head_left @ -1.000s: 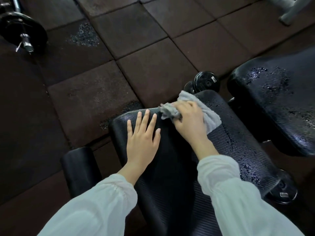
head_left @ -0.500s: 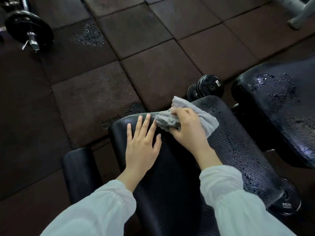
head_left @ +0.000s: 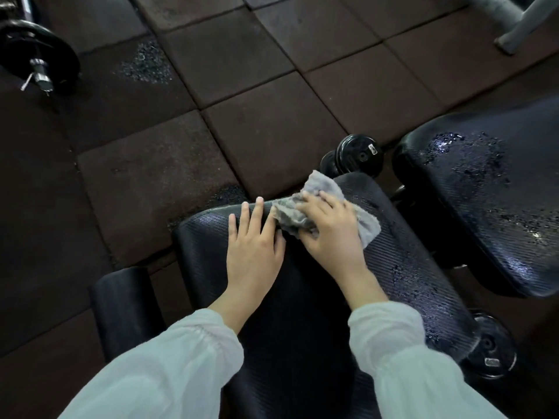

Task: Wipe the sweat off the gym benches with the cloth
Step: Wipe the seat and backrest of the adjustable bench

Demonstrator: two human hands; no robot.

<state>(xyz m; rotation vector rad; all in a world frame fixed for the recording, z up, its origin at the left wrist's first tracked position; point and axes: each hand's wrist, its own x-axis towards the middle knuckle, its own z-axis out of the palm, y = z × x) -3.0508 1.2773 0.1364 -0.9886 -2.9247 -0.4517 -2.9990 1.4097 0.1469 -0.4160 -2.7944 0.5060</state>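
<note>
A black textured bench pad [head_left: 305, 313] runs from the bottom centre toward the middle. My right hand [head_left: 331, 229] presses a crumpled grey cloth [head_left: 323, 184] against the pad's far end. My left hand [head_left: 254, 249] lies flat on the pad just left of the cloth, fingers spread and reaching the far edge. Sweat droplets glisten along the pad's right side. A second black bench pad [head_left: 490, 201] at the right is covered with wet patches.
A black dumbbell [head_left: 352, 157] lies on the rubber floor tiles between the two pads. A barbell with a black plate [head_left: 36, 52] rests at the top left. A black foam roller pad [head_left: 121, 309] sits left of the bench, another dumbbell plate [head_left: 490, 349] at the lower right.
My right hand slid the cloth a little left along the pad's far end, toward my left hand. The left hand stayed flat on the pad.
</note>
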